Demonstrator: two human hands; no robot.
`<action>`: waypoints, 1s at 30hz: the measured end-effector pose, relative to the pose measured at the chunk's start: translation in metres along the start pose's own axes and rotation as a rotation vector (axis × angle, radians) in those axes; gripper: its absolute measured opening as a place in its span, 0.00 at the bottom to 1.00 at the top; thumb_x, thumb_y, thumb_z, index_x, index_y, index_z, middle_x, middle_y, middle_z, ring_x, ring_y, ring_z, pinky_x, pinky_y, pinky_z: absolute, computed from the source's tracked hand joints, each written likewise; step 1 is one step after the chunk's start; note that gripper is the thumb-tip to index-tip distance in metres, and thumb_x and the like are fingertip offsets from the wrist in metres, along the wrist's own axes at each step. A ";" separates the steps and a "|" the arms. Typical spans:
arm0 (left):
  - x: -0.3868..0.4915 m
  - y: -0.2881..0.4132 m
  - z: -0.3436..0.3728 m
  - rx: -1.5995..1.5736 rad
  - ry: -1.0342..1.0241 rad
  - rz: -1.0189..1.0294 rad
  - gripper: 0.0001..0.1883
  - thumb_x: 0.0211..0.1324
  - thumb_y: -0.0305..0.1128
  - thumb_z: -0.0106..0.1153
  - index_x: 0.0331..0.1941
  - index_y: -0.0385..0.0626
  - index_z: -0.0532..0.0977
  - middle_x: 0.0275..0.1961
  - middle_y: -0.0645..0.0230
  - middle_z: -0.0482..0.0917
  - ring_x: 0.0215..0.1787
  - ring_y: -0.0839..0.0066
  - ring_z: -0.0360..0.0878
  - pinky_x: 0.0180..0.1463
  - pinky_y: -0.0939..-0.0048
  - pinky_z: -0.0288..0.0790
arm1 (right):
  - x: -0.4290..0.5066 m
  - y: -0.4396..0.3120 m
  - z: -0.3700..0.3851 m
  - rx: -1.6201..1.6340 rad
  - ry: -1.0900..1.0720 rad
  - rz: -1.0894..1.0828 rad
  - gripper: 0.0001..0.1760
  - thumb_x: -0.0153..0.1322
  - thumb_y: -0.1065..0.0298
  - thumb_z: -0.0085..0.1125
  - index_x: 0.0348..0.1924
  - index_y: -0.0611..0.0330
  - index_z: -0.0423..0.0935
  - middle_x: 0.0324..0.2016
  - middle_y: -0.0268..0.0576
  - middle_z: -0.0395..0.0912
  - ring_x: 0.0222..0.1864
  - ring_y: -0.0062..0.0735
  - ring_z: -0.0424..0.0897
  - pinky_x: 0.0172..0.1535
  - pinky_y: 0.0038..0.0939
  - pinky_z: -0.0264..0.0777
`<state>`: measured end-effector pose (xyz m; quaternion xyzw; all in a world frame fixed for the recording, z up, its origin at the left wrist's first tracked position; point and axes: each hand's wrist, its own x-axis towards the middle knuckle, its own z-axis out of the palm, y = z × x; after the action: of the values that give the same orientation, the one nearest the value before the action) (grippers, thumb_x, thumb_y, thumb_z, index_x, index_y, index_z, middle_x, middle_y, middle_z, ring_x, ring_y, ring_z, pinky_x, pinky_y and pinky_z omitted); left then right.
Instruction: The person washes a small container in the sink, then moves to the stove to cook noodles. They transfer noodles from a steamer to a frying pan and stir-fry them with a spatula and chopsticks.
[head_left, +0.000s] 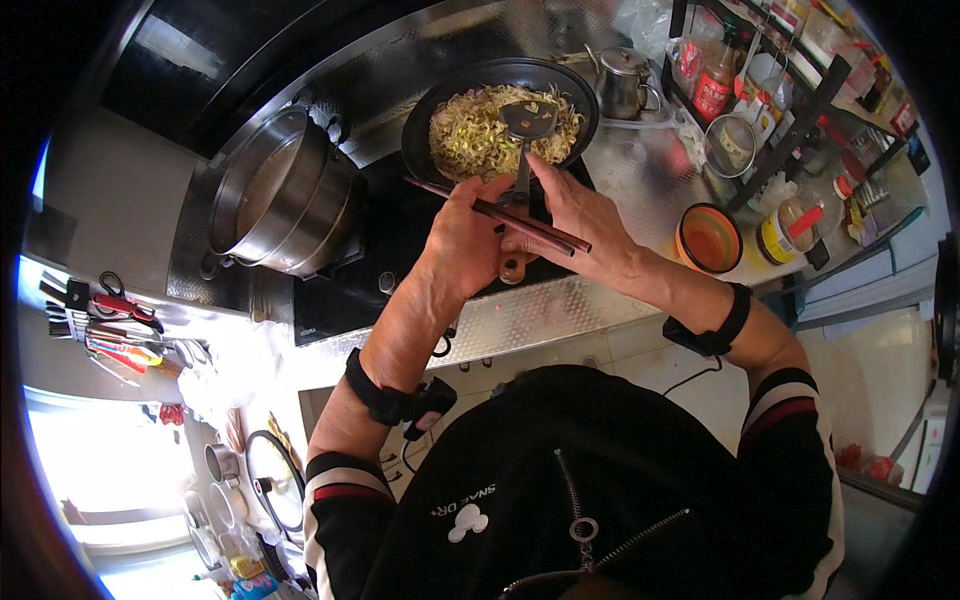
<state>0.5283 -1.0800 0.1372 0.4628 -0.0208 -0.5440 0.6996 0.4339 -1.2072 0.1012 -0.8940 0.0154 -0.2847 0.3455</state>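
Bean sprouts (469, 135), mixed with other bits, fill a dark wok (583, 90) on the black cooktop (337, 300). A slotted spatula (529, 120) lies with its blade over the sprouts. Its wooden-ended handle runs back between my hands. My left hand (461, 244) grips a pair of dark wooden chopsticks (525, 223), slanted across the spatula handle. Beside the handle, my right hand (589, 221) has a finger stretched toward the wok. The chopsticks cross in front of that hand, and whether it grips the handle is hidden.
A large steel pot (281, 202) stands left of the wok. To the right are a metal kettle (626, 82), an orange-lined bowl (709, 238), a yellow-labelled jar (787, 229) and a black condiment rack (795, 127). Knives and scissors (112, 300) hang at far left.
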 end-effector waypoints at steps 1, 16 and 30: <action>0.001 0.001 0.001 0.030 -0.016 -0.014 0.25 0.65 0.51 0.29 0.56 0.47 0.64 0.45 0.62 0.73 0.38 0.65 0.71 0.31 0.64 0.62 | -0.001 -0.002 -0.001 -0.077 0.117 -0.037 0.28 0.65 0.58 0.63 0.53 0.64 0.68 0.36 0.47 0.73 0.33 0.36 0.77 0.36 0.30 0.72; 0.013 -0.001 -0.007 -0.094 -0.016 -0.076 0.11 0.60 0.31 0.52 0.41 0.34 0.69 0.29 0.61 0.74 0.22 0.80 0.70 0.20 0.84 0.66 | 0.060 0.095 -0.078 1.003 0.398 0.186 0.08 0.70 0.71 0.54 0.38 0.66 0.76 0.41 0.45 0.77 0.42 0.32 0.78 0.53 0.32 0.72; -0.070 0.047 -0.074 0.761 0.463 0.391 0.15 0.50 0.29 0.50 0.44 0.40 0.70 0.23 0.72 0.69 0.15 0.85 0.64 0.15 0.82 0.57 | 0.069 0.131 -0.090 0.565 0.118 0.480 0.15 0.70 0.59 0.55 0.44 0.60 0.76 0.35 0.40 0.79 0.35 0.27 0.78 0.41 0.27 0.74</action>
<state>0.5742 -0.9798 0.1601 0.7819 -0.1486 -0.2388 0.5563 0.4673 -1.3774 0.1077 -0.7163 0.1653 -0.2398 0.6341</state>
